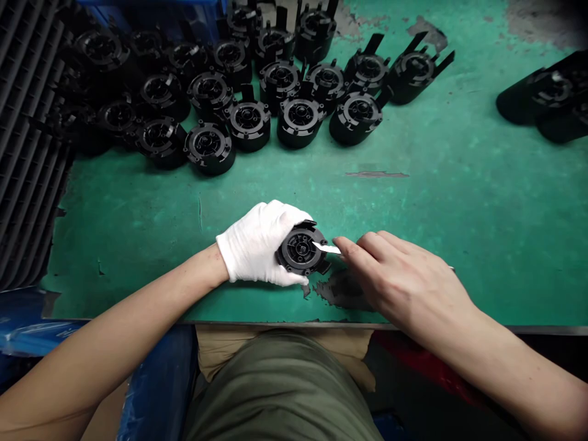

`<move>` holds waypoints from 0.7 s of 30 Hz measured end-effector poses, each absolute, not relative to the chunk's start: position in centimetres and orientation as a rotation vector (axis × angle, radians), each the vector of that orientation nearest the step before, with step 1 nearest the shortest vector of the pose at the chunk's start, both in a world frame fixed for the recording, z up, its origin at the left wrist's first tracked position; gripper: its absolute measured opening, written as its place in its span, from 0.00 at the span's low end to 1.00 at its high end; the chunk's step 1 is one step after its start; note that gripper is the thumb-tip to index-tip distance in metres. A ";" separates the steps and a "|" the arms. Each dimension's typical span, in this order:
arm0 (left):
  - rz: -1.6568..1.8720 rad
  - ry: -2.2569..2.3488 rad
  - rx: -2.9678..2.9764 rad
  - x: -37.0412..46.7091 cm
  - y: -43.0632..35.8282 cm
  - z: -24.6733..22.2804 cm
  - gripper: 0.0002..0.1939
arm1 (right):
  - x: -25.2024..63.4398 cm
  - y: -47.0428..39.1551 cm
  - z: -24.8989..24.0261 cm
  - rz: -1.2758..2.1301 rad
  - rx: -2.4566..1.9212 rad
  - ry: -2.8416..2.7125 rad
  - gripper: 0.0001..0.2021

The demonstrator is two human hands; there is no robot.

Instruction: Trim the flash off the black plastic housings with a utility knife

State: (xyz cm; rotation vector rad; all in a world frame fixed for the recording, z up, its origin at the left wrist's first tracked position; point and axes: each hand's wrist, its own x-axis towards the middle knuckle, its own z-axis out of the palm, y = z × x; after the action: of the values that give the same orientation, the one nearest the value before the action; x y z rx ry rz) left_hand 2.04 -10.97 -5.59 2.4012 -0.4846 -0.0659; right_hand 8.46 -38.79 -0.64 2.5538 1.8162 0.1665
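My left hand [264, 245], in a white glove, is wrapped round a black round plastic housing [301, 248] just above the table's near part. The ringed end of the housing faces up, with small tabs around its rim. My bare right hand [390, 266] is closed on a small knife [327, 248]. Only its short, bright blade shows; the handle is hidden inside my fingers. The blade's tip reaches over the right side of the housing's face and appears to touch it.
Several similar black housings [301, 116] stand grouped at the back left of the green table [441, 196]. More black housings [533, 95] lie at the far right. A dark ribbed panel [27, 135] borders the left side. Blue bins [160, 15] show behind the group.
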 end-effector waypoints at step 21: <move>-0.137 -0.582 2.429 2.2 -11.1 -4.4 0.37 | 15.3 -39.2 -1.5 -0.129 2.357 2.194 0.16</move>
State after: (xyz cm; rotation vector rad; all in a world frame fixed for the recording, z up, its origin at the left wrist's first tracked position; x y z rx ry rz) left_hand 2.23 -11.08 -4.44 2.4286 -0.5820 -0.1374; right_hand 15.29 -39.18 -1.48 2.3571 2.1939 -0.1285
